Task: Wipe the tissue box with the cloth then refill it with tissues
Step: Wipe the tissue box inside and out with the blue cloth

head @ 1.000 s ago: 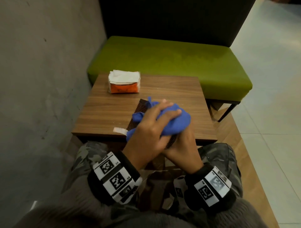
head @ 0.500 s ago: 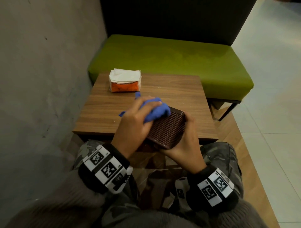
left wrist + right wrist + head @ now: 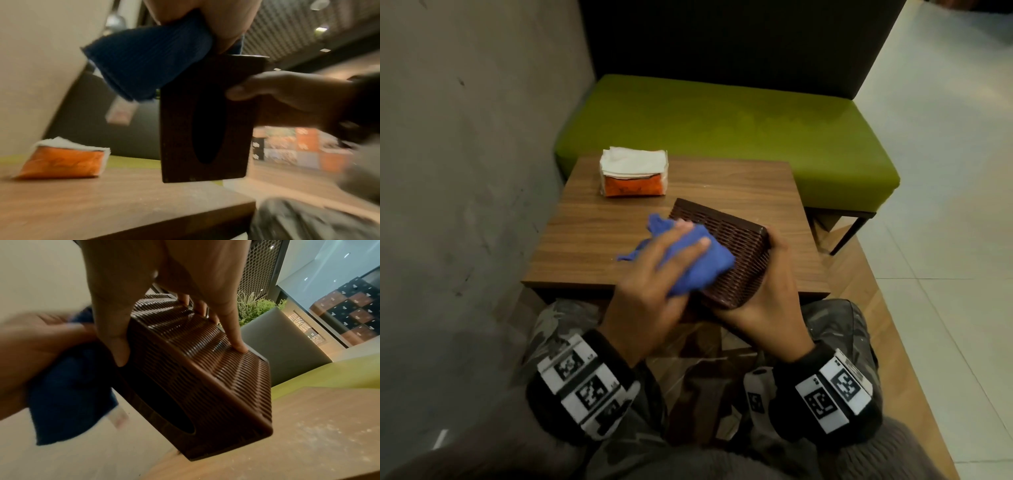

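My right hand (image 3: 767, 294) grips a brown woven tissue box (image 3: 726, 253) and holds it tilted above the near edge of the wooden table (image 3: 592, 240). Thumb and fingers (image 3: 236, 344) clamp opposite sides of the box (image 3: 195, 378). The oval slot of the box (image 3: 205, 121) faces down and left. My left hand (image 3: 654, 277) holds a bunched blue cloth (image 3: 688, 263) and presses it on the box's upper woven side. An orange pack of white tissues (image 3: 633, 174) lies at the table's far left.
A green bench seat (image 3: 722, 126) with a dark backrest stands just beyond the table. A grey wall (image 3: 465, 171) runs along the left. Pale tiled floor (image 3: 945, 205) lies to the right. My knees are under the table's near edge.
My left hand has rubbed the cloth across the box, from its right side to the far left end and back to the middle. My right hand has turned the box.
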